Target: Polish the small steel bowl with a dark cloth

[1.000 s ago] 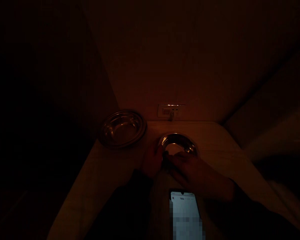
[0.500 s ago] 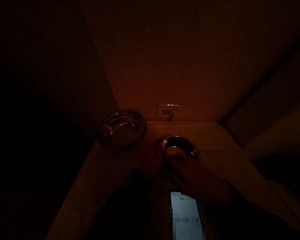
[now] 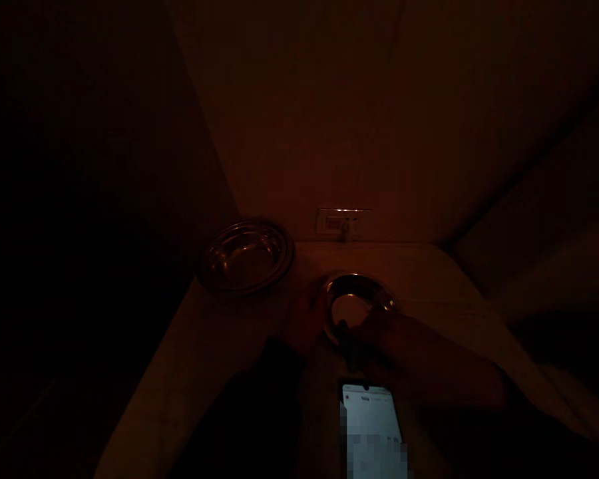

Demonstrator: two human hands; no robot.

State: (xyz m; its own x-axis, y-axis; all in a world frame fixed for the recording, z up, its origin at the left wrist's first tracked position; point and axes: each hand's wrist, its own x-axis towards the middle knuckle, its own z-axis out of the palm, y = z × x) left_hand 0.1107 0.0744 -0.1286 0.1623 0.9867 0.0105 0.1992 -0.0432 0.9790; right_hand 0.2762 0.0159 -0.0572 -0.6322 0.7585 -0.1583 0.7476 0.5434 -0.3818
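The scene is very dark. A small steel bowl [image 3: 358,299] sits on a pale counter [image 3: 204,359] in front of me. My left hand [image 3: 304,322] rests against the bowl's left rim, fingers curled on it. My right hand [image 3: 409,352] lies over the near right rim, and a dark thin object [image 3: 348,346] sticks out from its fingers at the bowl's near edge. What that object is I cannot make out. A second, wider steel bowl [image 3: 247,257] stands to the left near the wall.
A lit phone [image 3: 372,426] lies or is propped at the bottom centre, screen up. A wall socket plate [image 3: 342,221] sits low on the back wall. Walls close in at the left and back; a darker drop lies left of the counter.
My right hand has drawn back toward me and to the right, uncovering more of the small bowl's inside. The left hand stays on the rim.
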